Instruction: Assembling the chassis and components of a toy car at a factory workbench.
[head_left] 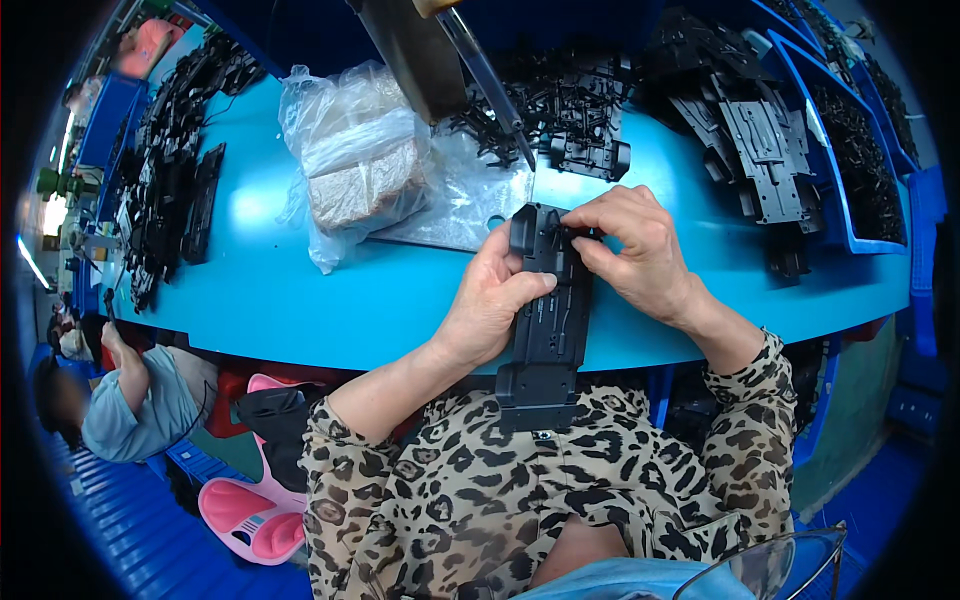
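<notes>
A long black plastic chassis (545, 345) is tilted over the table's near edge, its lower end close to my leopard-print shirt. My left hand (490, 300) grips its left side, the thumb lying across the top face. At the chassis's far end, my right hand (640, 250) pinches with thumb and forefinger at a small black part (560, 232). That part is mostly hidden by the fingertips, so its exact kind is unclear. Just beyond the chassis hangs a slim metal rod (490, 80) with a pointed tip, beside a broad metal plate (415, 60).
On the blue table (290, 290) lies a clear plastic bag (360, 150) around a pale block. Black parts pile up at the left (165, 170), the back (590, 110) and the right (755, 130). A blue bin (850, 150) borders the right side. Another person (150, 400) sits at left.
</notes>
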